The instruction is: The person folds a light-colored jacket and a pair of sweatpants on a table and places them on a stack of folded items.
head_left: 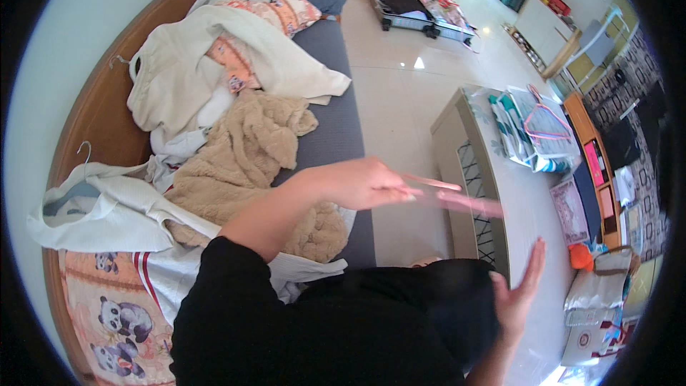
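Note:
My left hand (356,185) reaches across in front of me, its fingers closed on a pink clothes hanger (471,203). Motion blurs the hanger, which points right toward the edge of a pale table (528,225). At the lower right, my right hand (517,292) holds nothing, thumb and fingers spread above the table's near part. More hangers, pink and bluish (546,128), lie on a stack of folded fabric or bags (528,123) on the table. Left of me, a tan fleece garment (257,166) spreads over a grey sofa or bed (327,118).
A cream garment (182,59) and a white hooded top (123,214), each with a hanger hook showing, lie along the brown backrest (118,69). A panda-print cloth (123,327) is below. An open suitcase (407,10) sits on the tiled floor. Bags (595,289) stand at the table's right.

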Motion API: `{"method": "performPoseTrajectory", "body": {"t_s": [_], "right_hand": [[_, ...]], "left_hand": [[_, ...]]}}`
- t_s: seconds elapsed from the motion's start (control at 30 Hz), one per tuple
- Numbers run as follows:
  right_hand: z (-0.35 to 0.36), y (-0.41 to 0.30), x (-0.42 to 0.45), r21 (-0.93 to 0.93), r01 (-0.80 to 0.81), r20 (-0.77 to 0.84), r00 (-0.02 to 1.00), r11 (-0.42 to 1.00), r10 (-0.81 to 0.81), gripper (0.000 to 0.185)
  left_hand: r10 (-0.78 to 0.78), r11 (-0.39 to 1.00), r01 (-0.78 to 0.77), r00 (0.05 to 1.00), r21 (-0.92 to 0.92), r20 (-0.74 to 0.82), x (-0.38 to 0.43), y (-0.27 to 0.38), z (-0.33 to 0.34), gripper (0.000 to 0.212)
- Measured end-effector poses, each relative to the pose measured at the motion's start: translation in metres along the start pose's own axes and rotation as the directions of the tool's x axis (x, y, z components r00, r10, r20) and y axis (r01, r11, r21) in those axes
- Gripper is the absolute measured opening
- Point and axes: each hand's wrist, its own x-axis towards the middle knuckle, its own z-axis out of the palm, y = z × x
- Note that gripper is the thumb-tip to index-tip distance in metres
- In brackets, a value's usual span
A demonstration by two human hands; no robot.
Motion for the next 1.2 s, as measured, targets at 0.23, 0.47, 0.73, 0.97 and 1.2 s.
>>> {"method": "performPoseTrajectory", "body": {"t_s": [0.23,0.47,0.73,0.97,1.2], "right_hand": [[0.002,-0.004,0.001,0.513,-0.827,0.796,0.559,0.231,0.232,0.026],[0.014,0.0,0.035,0.931,-0.336,0.363,0.792,-0.145,0.49,0.02],[0.038,0.01,0.085,0.884,-0.462,0.315,0.696,0.067,0.646,0.039],[0.013,0.047,0.032,0.571,-0.202,-0.173,0.918,0.795,0.358,0.034],[-0.01,0.119,-0.121,0.625,-0.689,-0.163,0.344,0.367,0.925,0.01]], "left_hand": [[0.488,0.857,-0.401,0.833,0.324,-0.261,0.101,0.002,0.046,0.018],[0.17,0.826,-0.202,0.979,-0.527,-0.109,0.082,0.07,0.153,0.03],[0.017,0.776,-0.25,0.926,-0.578,-0.378,0.14,0.033,0.195,0.014],[-0.266,0.7,-0.172,0.837,-0.693,-0.477,0.277,-0.002,0.132,0.029],[-0.332,0.765,-0.123,0.766,-0.633,-0.55,0.468,-0.014,0.116,0.025]]}}
